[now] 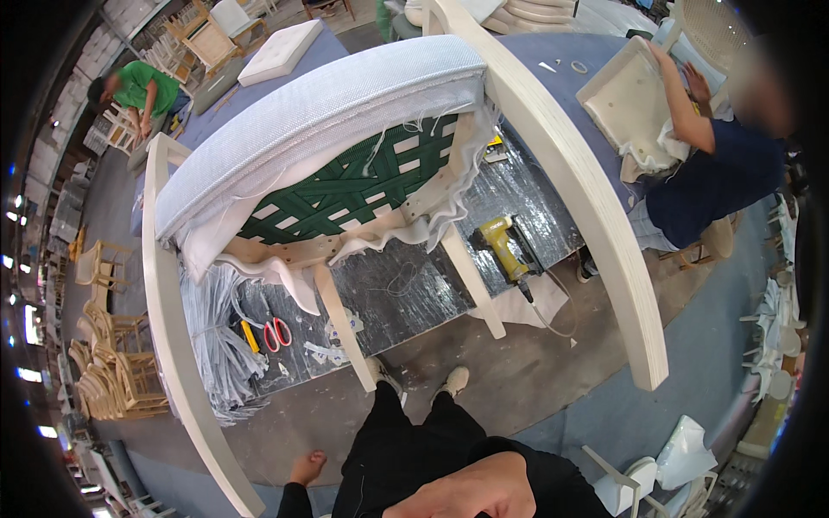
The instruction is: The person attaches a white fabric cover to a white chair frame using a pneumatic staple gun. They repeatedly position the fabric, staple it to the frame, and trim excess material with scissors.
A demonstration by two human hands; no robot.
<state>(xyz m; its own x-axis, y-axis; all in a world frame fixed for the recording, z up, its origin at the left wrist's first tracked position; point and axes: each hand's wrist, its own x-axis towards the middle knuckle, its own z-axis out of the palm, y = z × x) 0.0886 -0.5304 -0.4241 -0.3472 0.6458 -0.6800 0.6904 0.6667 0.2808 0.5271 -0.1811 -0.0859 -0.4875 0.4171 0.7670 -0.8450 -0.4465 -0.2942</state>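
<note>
A wooden armchair frame [574, 186] lies tipped on a work table in front of me, its legs pointing toward me. Pale grey fabric [319, 104] covers its padded part, and loose, ragged edges hang around crossed green webbing [345, 186]. My left hand [306, 468] is low beside my leg, near the lower left chair leg, fingers curled with nothing seen in them. Close to my body at the lower edge is my right hand [471, 488], touching no part of the chair; its fingers are mostly hidden.
On the plastic-covered table [397, 293] lie a yellow-green staple gun [505, 248] with a hose, red-handled scissors [277, 335], a yellow cutter [249, 337] and grey fabric strips [216, 337]. A co-worker [717, 164] handles a seat at right; another person [147, 95] stands far left.
</note>
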